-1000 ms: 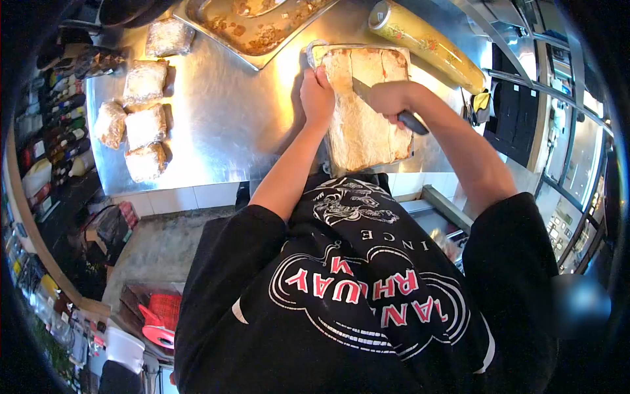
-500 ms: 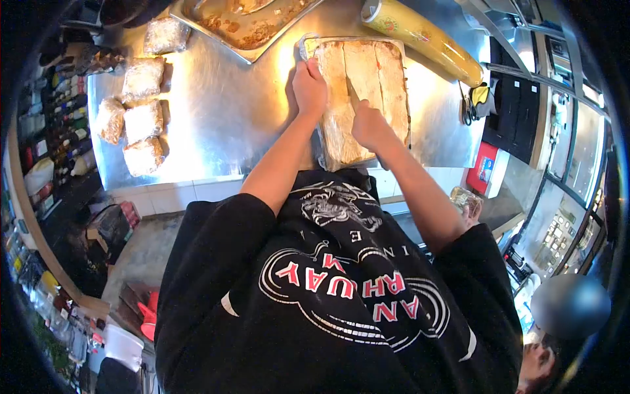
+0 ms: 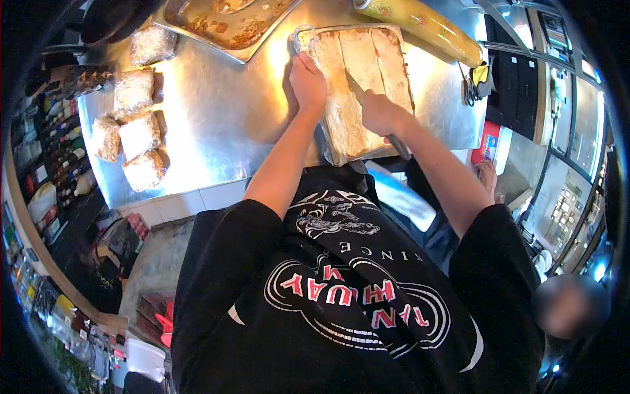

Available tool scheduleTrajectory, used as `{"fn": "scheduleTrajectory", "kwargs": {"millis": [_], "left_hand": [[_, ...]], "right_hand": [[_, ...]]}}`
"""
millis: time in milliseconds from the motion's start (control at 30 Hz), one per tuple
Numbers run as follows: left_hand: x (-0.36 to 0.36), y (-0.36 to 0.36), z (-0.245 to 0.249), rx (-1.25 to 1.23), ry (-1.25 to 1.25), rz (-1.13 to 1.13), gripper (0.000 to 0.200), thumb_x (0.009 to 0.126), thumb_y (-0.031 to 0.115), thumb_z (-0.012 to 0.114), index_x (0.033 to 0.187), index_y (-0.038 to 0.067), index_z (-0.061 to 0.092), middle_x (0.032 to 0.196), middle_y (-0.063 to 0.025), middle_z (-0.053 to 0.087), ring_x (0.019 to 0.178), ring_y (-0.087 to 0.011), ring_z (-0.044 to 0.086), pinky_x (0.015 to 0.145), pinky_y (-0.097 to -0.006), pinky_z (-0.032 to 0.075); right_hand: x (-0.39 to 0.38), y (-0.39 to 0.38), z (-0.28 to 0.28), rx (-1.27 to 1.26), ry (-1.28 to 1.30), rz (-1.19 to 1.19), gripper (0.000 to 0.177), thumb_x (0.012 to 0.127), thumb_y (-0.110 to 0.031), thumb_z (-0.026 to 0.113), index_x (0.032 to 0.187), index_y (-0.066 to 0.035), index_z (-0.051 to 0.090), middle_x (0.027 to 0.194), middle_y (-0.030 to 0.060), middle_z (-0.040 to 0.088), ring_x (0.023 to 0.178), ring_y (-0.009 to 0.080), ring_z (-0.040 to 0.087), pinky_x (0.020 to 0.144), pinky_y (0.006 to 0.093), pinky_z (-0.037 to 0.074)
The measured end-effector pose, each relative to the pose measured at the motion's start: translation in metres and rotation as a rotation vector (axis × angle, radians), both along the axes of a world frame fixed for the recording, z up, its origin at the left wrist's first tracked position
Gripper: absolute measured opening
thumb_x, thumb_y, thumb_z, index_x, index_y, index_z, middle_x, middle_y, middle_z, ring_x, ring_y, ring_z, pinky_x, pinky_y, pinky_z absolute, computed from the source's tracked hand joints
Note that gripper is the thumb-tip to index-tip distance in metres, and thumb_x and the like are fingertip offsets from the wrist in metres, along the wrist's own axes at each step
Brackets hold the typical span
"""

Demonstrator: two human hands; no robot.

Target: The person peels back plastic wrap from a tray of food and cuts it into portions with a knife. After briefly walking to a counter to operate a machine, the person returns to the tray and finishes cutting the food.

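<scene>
A rectangular tray lined with clear film holds a pale, flat baked slab browned at its edges. Long lengthwise cuts run through the slab. My left hand is closed on the tray's left edge, fingers at the rim. In my right hand is a knife, gripped by its handle, whose dark end shows below the fist. The blade points away from me, and its tip is at the left cut line.
Several film-wrapped portions lie on the steel table at left. A used baking tray stands at the back, a large film roll at back right. Scissors hang at the right edge. Another person's hand is at right.
My view has shifted slightly. My right hand has tilted, so more of the knife's handle shows. The other person's hand, earlier with a wrapped portion, has moved up towards the red box.
</scene>
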State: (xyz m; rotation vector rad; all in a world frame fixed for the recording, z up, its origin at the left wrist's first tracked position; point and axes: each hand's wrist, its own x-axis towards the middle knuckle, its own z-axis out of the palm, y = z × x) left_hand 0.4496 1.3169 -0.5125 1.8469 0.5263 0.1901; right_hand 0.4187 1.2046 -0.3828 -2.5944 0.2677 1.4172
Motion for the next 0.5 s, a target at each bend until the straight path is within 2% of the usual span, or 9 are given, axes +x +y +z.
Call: {"fn": "scheduleTrajectory", "kwargs": {"millis": [33, 67, 100, 167, 200, 333, 400, 433, 500], "left_hand": [[0.0, 0.001, 0.004, -0.015, 0.012, -0.012, 0.035, 0.099, 0.026, 0.036, 0.083, -0.002, 0.05, 0.071, -0.027, 0.056, 0.069, -0.0463, 0.055, 0.063, -0.0509, 0.042], [-0.002, 0.003, 0.009, -0.029, 0.022, -0.025, 0.034, 0.099, 0.026, 0.036, 0.083, -0.002, 0.05, 0.071, -0.0271, 0.056, 0.069, -0.0464, 0.055, 0.063, -0.051, 0.042], [-0.003, 0.003, 0.008, -0.029, 0.024, -0.026, 0.034, 0.099, 0.026, 0.036, 0.083, -0.002, 0.05, 0.071, -0.0271, 0.056, 0.069, -0.0464, 0.055, 0.063, -0.051, 0.042], [-0.001, 0.001, 0.006, -0.011, 0.002, -0.003, 0.034, 0.099, 0.026, 0.037, 0.083, -0.002, 0.049, 0.071, -0.027, 0.056, 0.068, -0.0462, 0.054, 0.063, -0.0509, 0.042], [-0.001, 0.0, 0.005, -0.01, -0.004, 0.0, 0.034, 0.099, 0.026, 0.037, 0.083, -0.002, 0.049, 0.071, -0.027, 0.056, 0.068, -0.0462, 0.054, 0.063, -0.0509, 0.042], [-0.002, 0.0, 0.008, 0.013, -0.02, 0.011, 0.034, 0.098, 0.026, 0.037, 0.082, -0.001, 0.049, 0.071, -0.0268, 0.056, 0.068, -0.0458, 0.054, 0.061, -0.0506, 0.042], [-0.001, 0.0, 0.008, 0.0, 0.01, 0.0, 0.035, 0.098, 0.027, 0.038, 0.081, -0.001, 0.048, 0.071, -0.0269, 0.056, 0.068, -0.0458, 0.054, 0.061, -0.0506, 0.042], [-0.001, 0.0, 0.006, -0.002, 0.01, -0.005, 0.035, 0.098, 0.027, 0.038, 0.081, -0.001, 0.048, 0.07, -0.0268, 0.056, 0.068, -0.0457, 0.055, 0.061, -0.0507, 0.042], [-0.001, 0.0, 0.005, -0.002, 0.018, -0.005, 0.035, 0.098, 0.027, 0.038, 0.081, -0.001, 0.048, 0.07, -0.0268, 0.056, 0.068, -0.0457, 0.055, 0.061, -0.0507, 0.042]], "right_hand": [[-0.009, 0.003, -0.004, 0.02, -0.175, -0.005, 0.026, 0.079, 0.0, 0.043, 0.1, 0.014, 0.05, 0.078, 0.0295, 0.062, 0.064, 0.0368, 0.066, 0.042, 0.0426, 0.051], [-0.012, 0.003, -0.006, 0.004, -0.078, -0.081, 0.031, 0.083, -0.004, 0.042, 0.111, 0.01, 0.042, 0.09, 0.0346, 0.06, 0.076, 0.0448, 0.064, 0.053, 0.0478, 0.053], [-0.021, 0.002, -0.018, 0.003, -0.076, -0.082, 0.031, 0.083, -0.004, 0.042, 0.111, 0.01, 0.042, 0.09, 0.0346, 0.06, 0.076, 0.0448, 0.064, 0.053, 0.0478, 0.053], [-0.039, -0.005, -0.048, 0.011, -0.366, -0.037, 0.025, 0.084, -0.005, 0.041, 0.104, 0.009, 0.044, 0.087, 0.0364, 0.059, 0.08, 0.0493, 0.062, 0.068, 0.0514, 0.052], [-0.041, 0.006, -0.034, -0.019, -0.344, -0.081, 0.024, 0.085, -0.007, 0.04, 0.103, 0.008, 0.043, 0.088, 0.0375, 0.059, 0.086, 0.0506, 0.06, 0.079, 0.0521, 0.049], [-0.035, 0.005, -0.011, -0.004, -0.355, -0.07, 0.025, 0.084, -0.006, 0.042, 0.103, 0.009, 0.044, 0.088, 0.0377, 0.059, 0.086, 0.0497, 0.06, 0.077, 0.0515, 0.05], [-0.028, 0.007, 0.028, 0.004, -0.157, -0.063, 0.027, 0.081, -0.006, 0.043, 0.101, 0.011, 0.048, 0.09, 0.0391, 0.058, 0.089, 0.0475, 0.061, 0.077, 0.0509, 0.05], [-0.024, 0.007, 0.04, 0.001, -0.152, -0.067, 0.027, 0.081, -0.006, 0.043, 0.101, 0.011, 0.048, 0.09, 0.0391, 0.058, 0.089, 0.0475, 0.061, 0.077, 0.0509, 0.05], [-0.015, 0.009, 0.055, -0.01, -0.027, 0.011, 0.027, 0.077, -0.004, 0.043, 0.096, 0.014, 0.052, 0.088, 0.0371, 0.06, 0.079, 0.0427, 0.065, 0.07, 0.0487, 0.052]]}}
